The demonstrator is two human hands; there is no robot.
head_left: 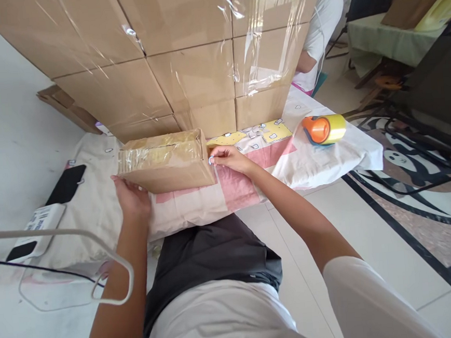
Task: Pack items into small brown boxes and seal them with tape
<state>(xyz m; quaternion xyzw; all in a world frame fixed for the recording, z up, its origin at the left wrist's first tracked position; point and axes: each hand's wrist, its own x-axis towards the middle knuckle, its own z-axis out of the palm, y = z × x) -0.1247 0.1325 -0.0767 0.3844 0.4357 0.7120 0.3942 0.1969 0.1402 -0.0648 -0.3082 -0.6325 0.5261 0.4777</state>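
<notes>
A small cardboard box with clear tape over its top rests on the cloth-covered table. My left hand grips its left end, the thumb at the near left corner and the other fingers partly hidden along the lower front. At the box's right end, my right hand is closed in a pinch on a small white-and-blue piece, too small to name. The pinching fingertips are close against the right side of the box. A roll of yellow tape in an orange dispenser lies farther right on the table.
Stacked, tape-wrapped cartons rise directly behind the box. A power strip, a black phone-like slab and a pale cable are at left. Another person's sleeve shows behind the stack; a dark chair stands right.
</notes>
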